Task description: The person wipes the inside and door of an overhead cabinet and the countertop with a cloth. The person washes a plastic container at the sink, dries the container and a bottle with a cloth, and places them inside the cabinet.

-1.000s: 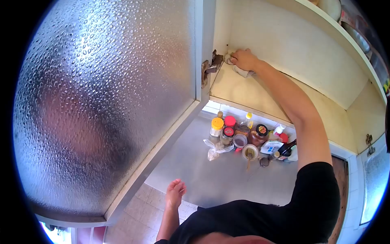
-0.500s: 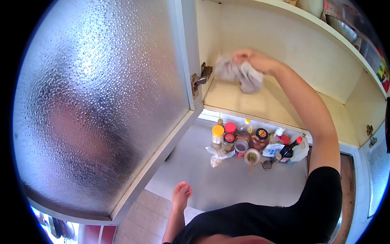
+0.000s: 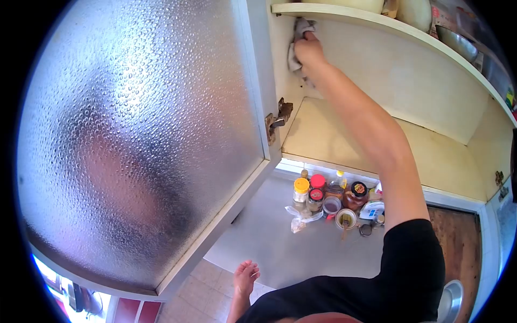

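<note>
My right hand (image 3: pixel 309 52) is closed on a crumpled grey-white cloth (image 3: pixel 295 60). It presses the cloth into the back left corner of the cupboard, just under the upper shelf (image 3: pixel 344 14). Below my right forearm lies the yellowish cupboard floor (image 3: pixel 334 134). My left hand (image 3: pixel 246 275) hangs low in front of the metal counter (image 3: pixel 269 237), its fingers loosely curled and a little apart, holding nothing.
The frosted glass door (image 3: pixel 134 134) stands open on the left, with a metal hinge (image 3: pixel 279 119). Several jars and bottles crowd the counter's back, including a yellow-lidded jar (image 3: pixel 301 188) and a plastic bag (image 3: pixel 299 219). A metal bowl (image 3: pixel 456 43) sits on the upper shelf.
My right hand has carried the cloth up and back, from above the cupboard floor to the corner under the shelf. The view has shifted slightly. My left hand remains low, holding nothing.
</note>
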Action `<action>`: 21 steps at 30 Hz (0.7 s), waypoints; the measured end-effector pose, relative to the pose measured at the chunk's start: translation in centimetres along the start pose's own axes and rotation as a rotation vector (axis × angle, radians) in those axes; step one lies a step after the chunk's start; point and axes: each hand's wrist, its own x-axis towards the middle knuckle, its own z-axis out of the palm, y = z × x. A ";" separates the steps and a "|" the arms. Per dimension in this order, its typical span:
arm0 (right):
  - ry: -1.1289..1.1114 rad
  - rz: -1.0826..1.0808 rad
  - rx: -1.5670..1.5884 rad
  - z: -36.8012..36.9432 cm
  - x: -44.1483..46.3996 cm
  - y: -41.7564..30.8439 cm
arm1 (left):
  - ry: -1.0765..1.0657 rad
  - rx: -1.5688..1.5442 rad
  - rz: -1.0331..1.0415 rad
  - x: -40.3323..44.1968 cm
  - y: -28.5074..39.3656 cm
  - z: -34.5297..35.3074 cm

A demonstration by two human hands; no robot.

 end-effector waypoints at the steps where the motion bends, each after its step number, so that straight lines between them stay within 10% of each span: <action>1: -0.036 -0.110 -0.025 0.0 -1.6 -0.9 | -0.017 0.019 -0.001 0.2 0.0 0.1; 6: -0.060 -0.874 -0.270 -2.3 -9.1 -1.9 | -0.091 0.053 -0.005 0.9 0.0 1.9; 21: -0.823 -0.916 -0.917 -11.3 -5.9 2.3 | -0.065 0.037 0.042 -1.6 0.7 1.8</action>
